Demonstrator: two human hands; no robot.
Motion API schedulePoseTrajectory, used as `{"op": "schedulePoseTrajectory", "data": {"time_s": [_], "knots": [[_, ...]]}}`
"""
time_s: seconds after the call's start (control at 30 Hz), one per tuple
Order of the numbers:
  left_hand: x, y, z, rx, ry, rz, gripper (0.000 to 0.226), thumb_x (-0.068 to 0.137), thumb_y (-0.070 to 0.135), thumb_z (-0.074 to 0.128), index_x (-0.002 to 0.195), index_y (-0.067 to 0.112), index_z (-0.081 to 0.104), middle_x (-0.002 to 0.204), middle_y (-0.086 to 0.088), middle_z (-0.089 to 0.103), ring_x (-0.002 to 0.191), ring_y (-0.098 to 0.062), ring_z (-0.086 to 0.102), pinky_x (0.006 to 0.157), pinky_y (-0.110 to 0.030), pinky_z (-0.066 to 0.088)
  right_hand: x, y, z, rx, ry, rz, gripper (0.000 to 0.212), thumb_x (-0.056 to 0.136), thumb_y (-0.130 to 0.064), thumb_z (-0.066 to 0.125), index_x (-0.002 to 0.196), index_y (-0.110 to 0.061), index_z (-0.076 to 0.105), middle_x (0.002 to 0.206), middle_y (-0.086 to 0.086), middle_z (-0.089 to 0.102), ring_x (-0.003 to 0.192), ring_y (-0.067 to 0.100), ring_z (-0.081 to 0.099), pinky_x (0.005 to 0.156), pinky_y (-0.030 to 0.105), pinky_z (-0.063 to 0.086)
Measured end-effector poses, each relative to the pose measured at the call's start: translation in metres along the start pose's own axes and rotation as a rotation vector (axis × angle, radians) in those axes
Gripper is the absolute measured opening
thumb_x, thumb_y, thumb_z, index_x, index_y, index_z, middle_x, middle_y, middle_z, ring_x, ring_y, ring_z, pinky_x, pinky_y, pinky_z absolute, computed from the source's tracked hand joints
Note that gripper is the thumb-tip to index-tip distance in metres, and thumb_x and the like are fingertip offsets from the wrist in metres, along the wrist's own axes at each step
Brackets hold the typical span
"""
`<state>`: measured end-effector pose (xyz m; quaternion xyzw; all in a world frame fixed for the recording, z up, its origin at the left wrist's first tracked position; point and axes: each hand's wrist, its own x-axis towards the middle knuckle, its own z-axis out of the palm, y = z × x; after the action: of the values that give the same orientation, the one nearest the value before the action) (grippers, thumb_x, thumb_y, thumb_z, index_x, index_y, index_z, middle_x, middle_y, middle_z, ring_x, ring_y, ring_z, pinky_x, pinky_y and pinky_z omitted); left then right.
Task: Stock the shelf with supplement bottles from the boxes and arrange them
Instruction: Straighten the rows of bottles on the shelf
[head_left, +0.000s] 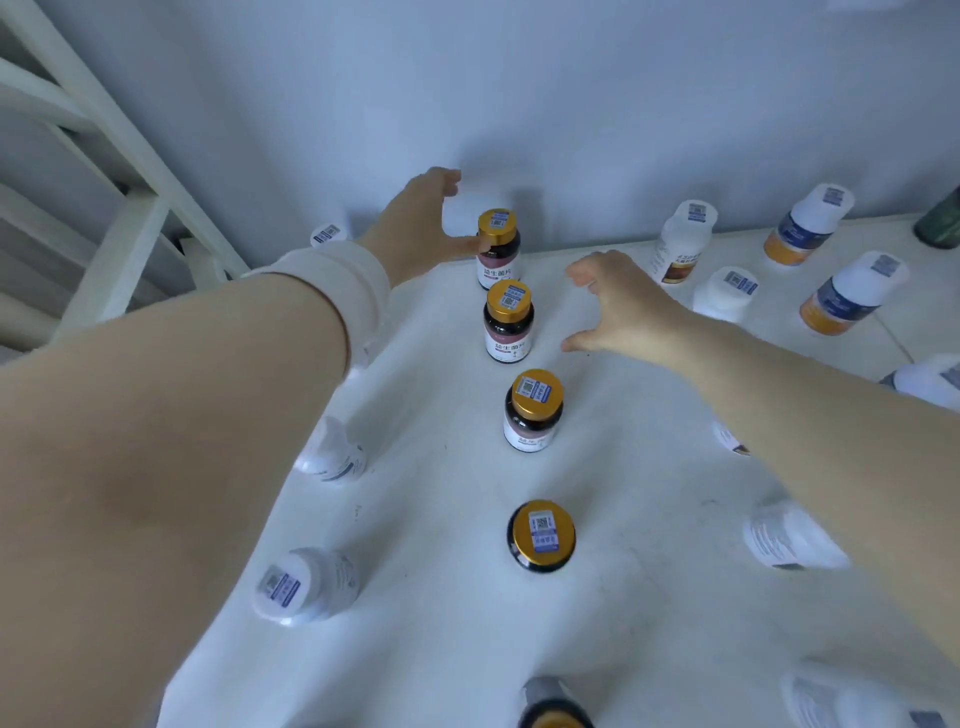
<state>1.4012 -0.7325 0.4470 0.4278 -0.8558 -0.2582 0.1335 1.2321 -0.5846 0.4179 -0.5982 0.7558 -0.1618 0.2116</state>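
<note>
1. Left hand (426, 223) - fingers spread wide in a C, clamped on nothing. The thumb tip touches the left side of the rear gold-cap bottle (497, 249) just under its cap. The other fingers sit above and behind, apart from it.
2. Right hand (618, 306) - fingers apart, loosely bent, holding nothing. The thumb points at the second gold-cap bottle (509, 322), near but not touching.
3. Task's things: the gold-cap bottles stand upright in single file on the shelf (441, 597). The file runs from the left thumb toward the wearer. The third bottle (534, 410) and fourth bottle (541, 535) are nearer the camera than any fingertip. A fifth is cut off at the bottom edge.
4. White bottles (727, 291) stand beyond the right hand's knuckles. A blurred white bottle (332, 452) is beside the left forearm.
5. Handling, judged: small, rigid dark bottles; can't tell if glass or plastic. Probably light enough for one hand. The glossy wall looks slippery and the paper label should grip better. Tall for its base, so a push at the cap could tip it into its neighbour.
6. Where to hold, judged: round the labelled body, thumb on one side and fingers opposite. For nudging, press low.
7. Step, judged: straightening the file, which bends slightly toward the right-hand side.
</note>
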Motion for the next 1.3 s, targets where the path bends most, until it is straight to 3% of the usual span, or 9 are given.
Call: {"op": "schedulePoseTrajectory", "data": {"time_s": [0.13,0.3,0.43,0.67,0.8,0.97,1.07,1.17,1.3], "knots": [[-0.039,0.016,-0.025,0.417,-0.027,0.084,0.061,0.082,0.032,0.068,0.134,0.014,0.041,0.135,-0.006,0.042,0.127,-0.024,0.041,0.104,-0.039,0.035,-0.032,0.005,-0.029,-0.279,-0.020,-0.027,0.075,0.071,-0.018,0.078,0.134,-0.006,0.039,0.134,0.016,0.039,0.126,0.031,0.035,0.102,0.033,0.031],[-0.103,0.027,-0.026,0.791,-0.149,0.003,0.065,0.083,0.039,0.065,0.137,0.015,0.037,0.138,-0.011,0.035,0.128,-0.030,0.037,0.101,-0.044,0.039,-0.090,0.003,-0.039,-0.489,-0.053,-0.045,0.069,0.073,-0.016,0.075,0.131,-0.004,0.039,0.128,0.020,0.039,0.121,0.035,0.037,0.096,0.039,0.036],[-0.151,0.032,-0.013,0.847,-0.202,-0.018,0.063,0.085,0.038,0.064,0.136,0.014,0.036,0.135,-0.011,0.038,0.124,-0.029,0.043,0.091,-0.041,0.042,-0.130,0.002,-0.034,-0.527,-0.088,-0.022,0.067,0.074,-0.017,0.075,0.129,-0.004,0.039,0.127,0.018,0.039,0.121,0.033,0.037,0.091,0.043,0.043],[-0.185,0.028,0.011,0.633,-0.234,-0.008,0.058,0.082,0.033,0.068,0.129,0.012,0.041,0.129,-0.009,0.045,0.117,-0.029,0.049,0.096,-0.039,0.042,-0.161,-0.009,-0.013,-0.536,-0.155,-0.034,0.069,0.073,-0.018,0.076,0.129,-0.005,0.038,0.127,0.015,0.040,0.121,0.032,0.039,0.093,0.042,0.044],[-0.178,0.039,0.024,0.275,-0.189,-0.017,0.057,0.082,0.032,0.070,0.128,0.014,0.042,0.123,-0.003,0.055,0.111,-0.024,0.054,0.098,-0.041,0.044,-0.168,-0.015,0.011,-0.262,-0.157,-0.047,0.072,0.071,-0.020,0.078,0.130,-0.008,0.039,0.129,0.013,0.041,0.119,0.029,0.042,0.098,0.040,0.041],[-0.167,0.049,0.046,-0.086,-0.141,-0.041,0.063,0.080,0.030,0.072,0.132,0.011,0.041,0.124,-0.002,0.054,0.101,-0.015,0.052,0.087,-0.025,0.042,-0.175,-0.026,0.048,0.075,-0.102,-0.068,0.077,0.065,-0.026,0.083,0.129,-0.012,0.042,0.126,0.006,0.048,0.115,0.019,0.049,0.095,0.030,0.041],[-0.158,0.051,0.059,-0.162,-0.146,-0.059,0.065,0.080,0.028,0.072,0.134,0.011,0.040,0.132,-0.004,0.054,0.114,-0.019,0.053,0.090,-0.023,0.040,-0.174,-0.030,0.069,0.175,-0.062,-0.069,0.075,0.062,-0.029,0.085,0.124,-0.015,0.045,0.120,0.002,0.050,0.105,0.011,0.048,0.083,0.021,0.036],[-0.152,0.053,0.067,-0.204,-0.137,-0.091,0.064,0.083,0.027,0.069,0.136,0.013,0.038,0.136,-0.004,0.051,0.121,-0.020,0.051,0.093,-0.024,0.039,-0.172,-0.033,0.083,0.265,-0.006,-0.037,0.073,0.062,-0.026,0.085,0.122,-0.013,0.046,0.120,0.003,0.051,0.105,0.011,0.049,0.085,0.020,0.038],[-0.146,0.052,0.075,-0.209,-0.135,-0.117,0.054,0.085,0.025,0.066,0.132,0.014,0.044,0.131,-0.005,0.056,0.119,-0.022,0.053,0.090,-0.022,0.037,-0.170,-0.034,0.093,0.381,0.057,-0.004,0.064,0.064,-0.019,0.084,0.118,-0.012,0.050,0.118,0.005,0.056,0.111,0.018,0.055,0.093,0.033,0.050]]}}
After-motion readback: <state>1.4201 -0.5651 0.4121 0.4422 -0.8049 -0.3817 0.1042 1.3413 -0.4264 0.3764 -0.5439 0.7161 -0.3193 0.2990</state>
